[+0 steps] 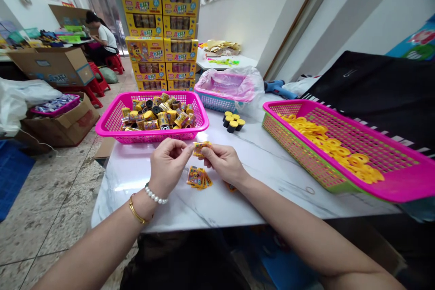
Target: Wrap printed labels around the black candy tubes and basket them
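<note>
Between my two hands is a small yellow printed label (201, 148), just above the white marbled table. My right hand (222, 161) grips it between thumb and fingers. At the label's left edge, my left hand (170, 159) has its thumb and index finger pinched together on it; the other fingers are curled. A fanned pile of similar yellow labels (199, 178) lies on the table (163, 213) just below. Part of another yellow printed piece (230, 186) shows under my right wrist, mostly hidden.
A pink basket (152, 136) of yellow-wrapped little cups stands behind my hands. Several black cups with yellow lids (233, 122) stand to its right. Yellow rings (326, 142) fill part of another pink basket (408, 186). Yellow boxes (146, 50) are stacked behind; a person (105, 38) sits far left.
</note>
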A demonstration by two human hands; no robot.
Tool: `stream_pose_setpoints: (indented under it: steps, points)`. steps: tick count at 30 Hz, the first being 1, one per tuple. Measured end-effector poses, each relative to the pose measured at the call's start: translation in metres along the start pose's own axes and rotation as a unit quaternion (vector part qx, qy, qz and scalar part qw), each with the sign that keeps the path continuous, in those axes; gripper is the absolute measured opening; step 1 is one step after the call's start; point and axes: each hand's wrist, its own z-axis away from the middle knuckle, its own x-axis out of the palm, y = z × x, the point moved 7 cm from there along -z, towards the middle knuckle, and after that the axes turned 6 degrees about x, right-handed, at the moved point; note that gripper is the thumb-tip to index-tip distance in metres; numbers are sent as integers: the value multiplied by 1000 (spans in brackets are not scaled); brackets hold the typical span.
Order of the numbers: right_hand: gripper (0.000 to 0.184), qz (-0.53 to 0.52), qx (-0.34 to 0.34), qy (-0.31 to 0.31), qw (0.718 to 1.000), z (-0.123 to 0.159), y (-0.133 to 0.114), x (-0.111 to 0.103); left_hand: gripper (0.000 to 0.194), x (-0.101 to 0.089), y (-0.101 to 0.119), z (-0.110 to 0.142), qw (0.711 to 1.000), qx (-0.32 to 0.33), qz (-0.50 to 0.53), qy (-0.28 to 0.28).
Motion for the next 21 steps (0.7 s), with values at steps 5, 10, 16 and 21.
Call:
stream_pose_setpoints:
  steps: [5, 10, 16, 21]
  points:
    - [51, 9, -7, 9, 1000, 0, 0, -2, 13, 2, 3, 0, 1000, 5, 5, -18]
    - [51, 34, -23, 8, 999, 2, -1, -3, 15, 9, 1, 2, 997, -15, 28, -63]
    - [43, 118, -82, 2, 990, 5, -7, 2, 17, 11, -6, -1, 994, -63, 43, -79]
    - [42, 178, -115, -49, 976, 7, -14, 9, 25, 15, -24, 5, 964, -218, 112, -103]
